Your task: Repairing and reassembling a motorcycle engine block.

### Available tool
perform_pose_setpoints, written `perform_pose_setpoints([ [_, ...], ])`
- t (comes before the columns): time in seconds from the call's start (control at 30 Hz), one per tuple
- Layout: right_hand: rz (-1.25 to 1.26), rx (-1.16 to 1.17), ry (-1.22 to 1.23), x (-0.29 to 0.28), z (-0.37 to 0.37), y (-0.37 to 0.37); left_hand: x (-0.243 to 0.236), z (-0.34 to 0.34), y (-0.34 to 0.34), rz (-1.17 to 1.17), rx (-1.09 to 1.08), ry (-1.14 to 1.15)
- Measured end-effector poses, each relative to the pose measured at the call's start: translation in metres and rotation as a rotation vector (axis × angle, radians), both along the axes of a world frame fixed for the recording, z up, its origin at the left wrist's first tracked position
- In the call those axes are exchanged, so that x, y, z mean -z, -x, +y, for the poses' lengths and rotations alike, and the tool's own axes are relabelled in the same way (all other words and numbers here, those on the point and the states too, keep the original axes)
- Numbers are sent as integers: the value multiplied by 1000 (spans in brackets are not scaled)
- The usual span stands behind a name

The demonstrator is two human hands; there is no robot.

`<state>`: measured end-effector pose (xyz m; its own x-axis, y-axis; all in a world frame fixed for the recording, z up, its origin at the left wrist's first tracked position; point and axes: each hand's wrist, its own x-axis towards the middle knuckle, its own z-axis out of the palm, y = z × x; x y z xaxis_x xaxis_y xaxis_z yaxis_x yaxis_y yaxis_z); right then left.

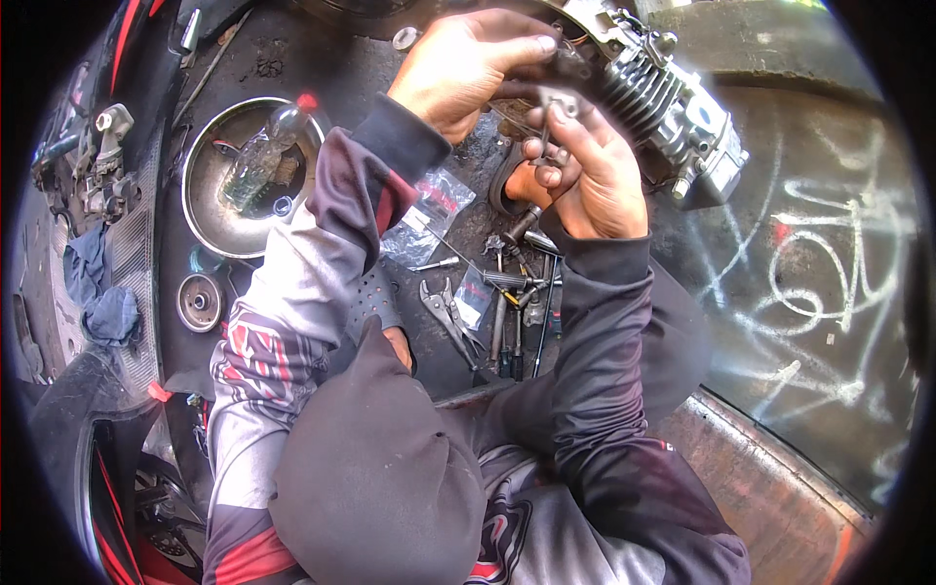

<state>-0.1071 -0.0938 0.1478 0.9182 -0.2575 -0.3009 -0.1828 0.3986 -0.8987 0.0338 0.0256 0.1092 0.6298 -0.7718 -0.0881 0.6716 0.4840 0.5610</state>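
Observation:
My right hand is closed on a small silver metal part, pinched between thumb and fingers with its upper end showing above the thumb. To its upper left, my left hand has its thumb and fingers drawn together. A dark, blurred shape lies at those fingertips, and I cannot make out what they grip. Just beyond both hands is a finned engine with a silver head, tilted toward the right. My wrists are in dark cuffs, and both hands are raised above the tools on the floor.
Below my hands lie locking pliers, several hand tools and a clear plastic bag. A round metal pan at left holds a plastic bottle. Nearby are a round metal part and a blue rag. A chalk-marked dark panel stands right.

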Motion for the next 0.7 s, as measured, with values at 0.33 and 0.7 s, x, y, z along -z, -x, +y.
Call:
perform_pose_setpoints([
  [0.33,-6,186,290,-8,2,-10,5,1,-3,-79,12,-4],
  [0.7,-56,410,431,0,-2,-17,7,3,-4,3,28,88],
])
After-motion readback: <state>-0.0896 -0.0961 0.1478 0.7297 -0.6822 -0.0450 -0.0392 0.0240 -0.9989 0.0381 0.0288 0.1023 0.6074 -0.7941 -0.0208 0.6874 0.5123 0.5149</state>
